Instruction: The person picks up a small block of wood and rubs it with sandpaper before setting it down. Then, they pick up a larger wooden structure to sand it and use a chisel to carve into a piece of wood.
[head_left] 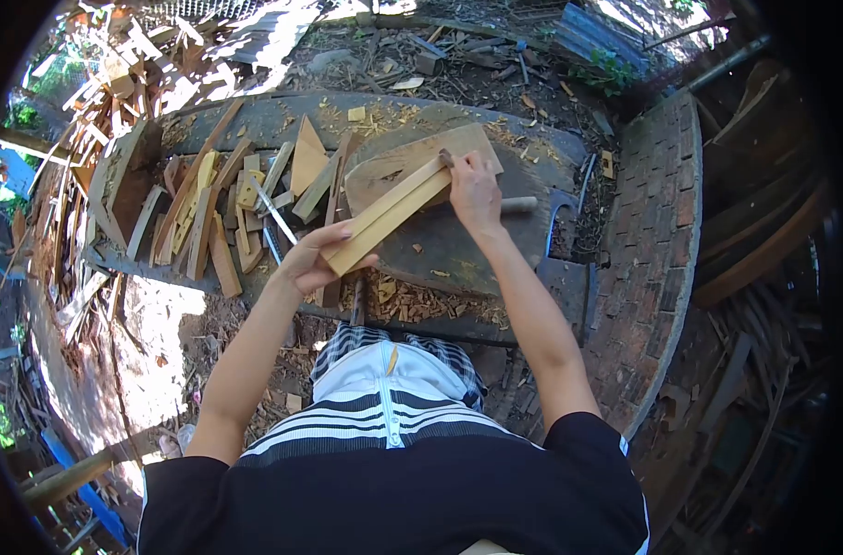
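— From my remote feed, how many held pieces?
— One wooden bar (391,215), over the counter (241,125), between its near and far edges. Left hand (308,263) and right hand (477,196), two, have fingers closed around opposite ends.

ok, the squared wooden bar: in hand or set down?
In hand: left hand grips one end of the squared wooden bar, right hand is at the other. Support underneath: cannot tell.
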`<state>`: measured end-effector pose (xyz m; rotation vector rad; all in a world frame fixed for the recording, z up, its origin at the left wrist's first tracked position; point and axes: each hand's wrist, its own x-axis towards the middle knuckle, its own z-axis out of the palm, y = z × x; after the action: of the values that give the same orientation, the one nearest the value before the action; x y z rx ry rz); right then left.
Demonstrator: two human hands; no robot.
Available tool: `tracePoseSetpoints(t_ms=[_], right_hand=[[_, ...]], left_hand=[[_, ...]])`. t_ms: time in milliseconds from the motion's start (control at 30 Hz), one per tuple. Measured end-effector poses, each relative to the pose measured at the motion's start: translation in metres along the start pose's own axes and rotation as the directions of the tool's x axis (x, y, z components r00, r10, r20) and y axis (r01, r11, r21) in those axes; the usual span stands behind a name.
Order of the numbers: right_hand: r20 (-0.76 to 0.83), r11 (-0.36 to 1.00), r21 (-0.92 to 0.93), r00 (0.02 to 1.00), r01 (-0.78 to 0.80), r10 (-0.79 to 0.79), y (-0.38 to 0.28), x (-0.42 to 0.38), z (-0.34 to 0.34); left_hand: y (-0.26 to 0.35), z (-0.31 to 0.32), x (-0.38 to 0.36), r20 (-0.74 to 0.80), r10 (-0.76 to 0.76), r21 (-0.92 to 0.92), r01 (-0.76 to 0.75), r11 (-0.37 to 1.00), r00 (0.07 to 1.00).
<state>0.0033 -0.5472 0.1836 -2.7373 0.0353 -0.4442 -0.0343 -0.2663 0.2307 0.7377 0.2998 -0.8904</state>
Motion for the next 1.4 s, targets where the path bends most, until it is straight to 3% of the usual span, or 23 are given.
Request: tracePoseSetpoints(t_ms=[67,133,167,233,333,367,400,467,500,567,600,667,733,800,867,900,1000,1067,1133,1167,1300,1333,1400], right_hand=[[0.058,1.000,0.015,0.998,0.018,-0.019,-0.040,-0.018,-0.015],[-0.072,0.917,0.212,0.941,0.337,-0.330,-0.084,-0.052,-0.031],[-0.067,0.916,0.217,0.941,0.338,-0.331,-0.082,-0.052,-0.030],[-0.101,0.834,0.263,0.874,0.485,-0.476,-0.073,-0.047,-0.029],[0.032,0.997,0.070,0.999,0.034,-0.036,0.003,0.001,-0.003],[0.053,0.999,0.034,0.998,0.031,-0.033,-0.003,0.000,-0.004],[0.067,1.000,-0.006,0.997,0.030,-0.030,-0.012,-0.002,-0.009],[-0.010,0.963,0.066,0.965,0.263,-0.263,-0.062,-0.032,-0.019],[-0.003,0.959,0.068,0.962,0.274,-0.274,-0.067,-0.035,-0.023],[-0.086,0.863,0.258,0.900,0.435,-0.428,-0.078,-0.043,-0.023],[-0.070,0.894,0.213,0.918,0.395,-0.389,-0.056,-0.028,-0.017],[-0.044,0.991,0.023,0.990,0.132,-0.131,-0.007,0.005,0.001],[0.001,0.997,-0.029,0.997,0.076,-0.076,-0.013,0.011,-0.006],[0.034,0.980,-0.025,0.980,0.197,-0.196,-0.056,-0.015,-0.013],[-0.034,0.871,0.240,0.900,0.429,-0.434,-0.099,-0.047,-0.036],[-0.029,0.833,0.303,0.879,0.462,-0.476,-0.100,-0.051,-0.035],[0.023,0.955,0.153,0.965,0.255,-0.261,-0.036,-0.012,-0.013],[0.043,0.992,0.046,0.992,0.120,-0.122,0.004,0.011,-0.001],[0.057,0.991,0.073,0.991,0.116,-0.120,0.008,0.016,0.003],[0.020,0.992,0.063,0.994,0.105,-0.106,0.008,0.014,0.007],[0.056,0.999,0.048,0.998,0.002,-0.005,-0.039,-0.002,-0.005],[0.072,0.982,0.105,0.984,0.156,-0.164,-0.069,-0.015,-0.016],[-0.059,0.831,0.359,0.899,0.425,-0.434,-0.124,-0.052,-0.029]], left_hand=[[-0.005,-0.005,0.006,-0.017,-0.024,-0.099,0.023,0.995,1.000],[-0.006,0.001,0.004,-0.037,-0.014,-0.352,0.000,0.936,0.999],[-0.005,-0.014,0.008,0.045,-0.012,-0.408,0.030,0.913,0.999],[-0.006,-0.014,0.007,-0.051,-0.018,-0.355,-0.001,0.935,0.999],[-0.007,-0.003,0.003,-0.152,-0.024,-0.319,-0.026,0.947,0.988],[-0.007,-0.002,0.004,-0.178,-0.030,-0.287,-0.023,0.958,0.983],[-0.003,0.000,0.007,-0.200,-0.031,-0.252,-0.021,0.967,0.979],[-0.005,-0.004,0.012,-0.205,-0.024,-0.254,-0.029,0.967,0.978],[-0.007,-0.005,0.013,-0.165,-0.030,-0.269,-0.016,0.963,0.986],[-0.010,-0.011,0.010,-0.200,-0.037,-0.251,-0.014,0.968,0.979],[-0.011,-0.007,0.005,-0.208,-0.040,-0.253,-0.015,0.967,0.977],[-0.009,0.001,0.006,-0.230,-0.020,-0.200,-0.027,0.979,0.973],[-0.003,0.004,0.007,-0.213,-0.004,-0.177,-0.035,0.984,0.977],[0.001,0.005,0.010,-0.207,-0.023,-0.270,-0.035,0.962,0.978],[-0.005,-0.007,0.015,-0.200,-0.017,-0.296,-0.044,0.954,0.980],[-0.006,-0.013,0.015,-0.190,-0.015,-0.304,-0.044,0.952,0.982],[-0.006,0.001,0.010,-0.267,-0.037,-0.367,-0.067,0.928,0.963],[-0.010,0.001,0.002,-0.216,0.000,-0.422,-0.093,0.902,0.976],[-0.005,0.017,-0.008,-0.299,0.232,-0.379,-0.338,0.862,0.926],[-0.002,0.016,-0.011,-0.210,0.226,-0.366,-0.291,0.884,0.951],[-0.003,0.010,0.003,-0.191,0.229,-0.454,-0.293,0.841,0.954],[-0.002,0.012,0.008,-0.222,0.238,-0.469,-0.318,0.824,0.945],[-0.003,0.011,0.016,-0.245,0.246,-0.487,-0.339,0.805,0.938]])
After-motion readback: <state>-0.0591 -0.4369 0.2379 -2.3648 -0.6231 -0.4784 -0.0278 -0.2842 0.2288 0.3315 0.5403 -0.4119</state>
